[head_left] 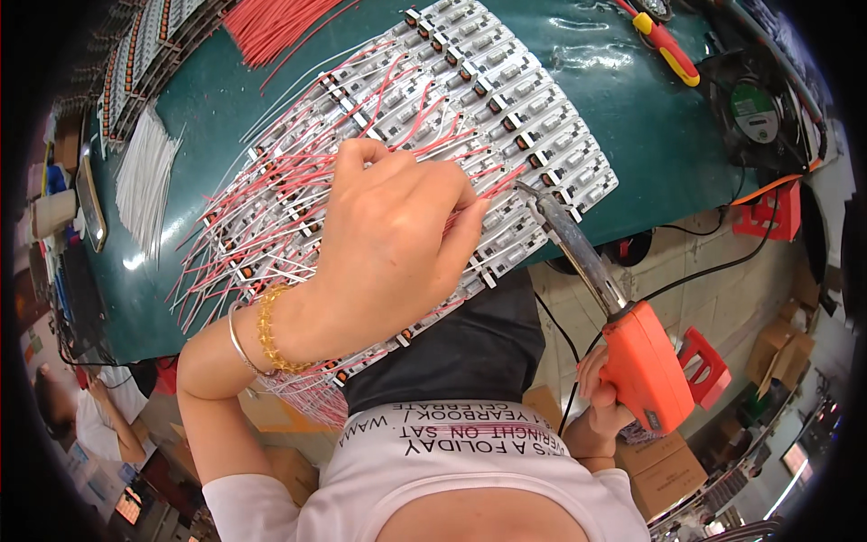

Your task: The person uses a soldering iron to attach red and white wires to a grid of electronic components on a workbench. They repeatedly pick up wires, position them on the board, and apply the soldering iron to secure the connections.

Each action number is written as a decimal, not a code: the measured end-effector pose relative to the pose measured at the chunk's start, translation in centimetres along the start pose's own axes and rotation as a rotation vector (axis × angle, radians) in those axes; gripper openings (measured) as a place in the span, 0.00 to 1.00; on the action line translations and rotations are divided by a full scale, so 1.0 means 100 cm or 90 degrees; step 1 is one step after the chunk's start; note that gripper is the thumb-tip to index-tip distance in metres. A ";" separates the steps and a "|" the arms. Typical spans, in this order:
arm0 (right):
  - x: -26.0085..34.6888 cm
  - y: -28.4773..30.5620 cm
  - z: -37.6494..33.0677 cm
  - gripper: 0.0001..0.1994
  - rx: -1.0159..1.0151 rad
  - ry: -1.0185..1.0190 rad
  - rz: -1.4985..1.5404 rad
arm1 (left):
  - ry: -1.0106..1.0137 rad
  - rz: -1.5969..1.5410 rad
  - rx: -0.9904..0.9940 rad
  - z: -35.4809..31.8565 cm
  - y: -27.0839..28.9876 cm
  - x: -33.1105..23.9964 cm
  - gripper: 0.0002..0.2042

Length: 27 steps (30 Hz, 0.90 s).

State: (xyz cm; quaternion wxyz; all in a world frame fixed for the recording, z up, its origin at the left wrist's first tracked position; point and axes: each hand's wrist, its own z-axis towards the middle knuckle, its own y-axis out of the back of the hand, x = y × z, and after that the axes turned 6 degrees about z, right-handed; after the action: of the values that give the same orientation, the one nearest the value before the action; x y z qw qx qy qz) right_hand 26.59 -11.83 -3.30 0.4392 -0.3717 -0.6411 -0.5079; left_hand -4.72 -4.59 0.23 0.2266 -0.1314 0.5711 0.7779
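My left hand [393, 239] rests on a wide panel of white circuit strips [506, 99] with red and white wires soldered to them, its fingers pinching a red wire [492, 185] near the panel's near edge. My right hand [603, 397] grips the orange handle of a soldering iron [643, 361]. The iron's metal barrel [569, 239] reaches up to the panel, its tip right beside the pinched wire. A gold bracelet and a thin bangle circle my left wrist.
The panel lies on a green table [623, 108]. A bundle of loose red wires [271, 27] and a bundle of white wires [144, 176] lie at the left. Red-and-yellow pliers [668, 50] and a small fan [754, 108] sit at the right. Another person [90, 415] sits lower left. Cardboard boxes [664, 465] stand on the floor.
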 end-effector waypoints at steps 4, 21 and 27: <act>0.005 -0.001 0.004 0.27 0.034 0.026 0.083 | -0.007 0.006 0.002 0.000 0.000 0.000 0.08; 0.006 -0.012 0.009 0.38 -0.031 0.059 0.279 | -0.058 0.057 -0.093 0.001 0.000 -0.003 0.05; 0.022 -0.013 0.016 0.38 0.023 0.096 0.285 | 0.002 -0.055 0.010 -0.003 0.011 -0.009 0.05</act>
State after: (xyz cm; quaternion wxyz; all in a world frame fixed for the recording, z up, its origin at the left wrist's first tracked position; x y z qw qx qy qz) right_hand 24.35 -10.43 -1.76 0.5938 -0.4578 -0.5173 -0.4126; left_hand -4.49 -5.35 1.45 0.2604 -0.1554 0.5713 0.7627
